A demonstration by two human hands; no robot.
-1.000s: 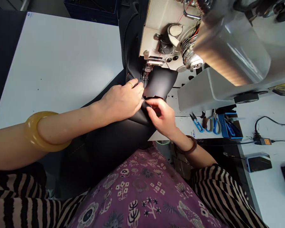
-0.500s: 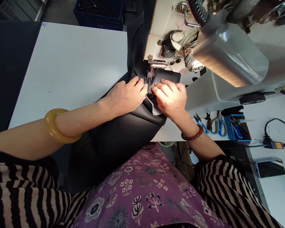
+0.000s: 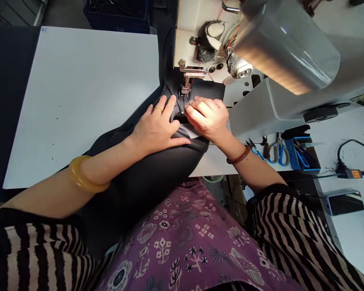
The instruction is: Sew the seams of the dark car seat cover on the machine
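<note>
White worktable (image 3: pixel 79 101) with a sewing machine (image 3: pixel 261 52) at its far right; blue-handled scissors (image 3: pixel 277 147) lie on the bench beyond. The black material (image 3: pixel 157 169) runs from the lap up under the presser foot (image 3: pixel 185 89). Left hand (image 3: pixel 156 127) lies flat on it, fingers spread. Right hand (image 3: pixel 208 117) presses bent fingertips just beside the foot; whether it pinches cannot be told.
</note>
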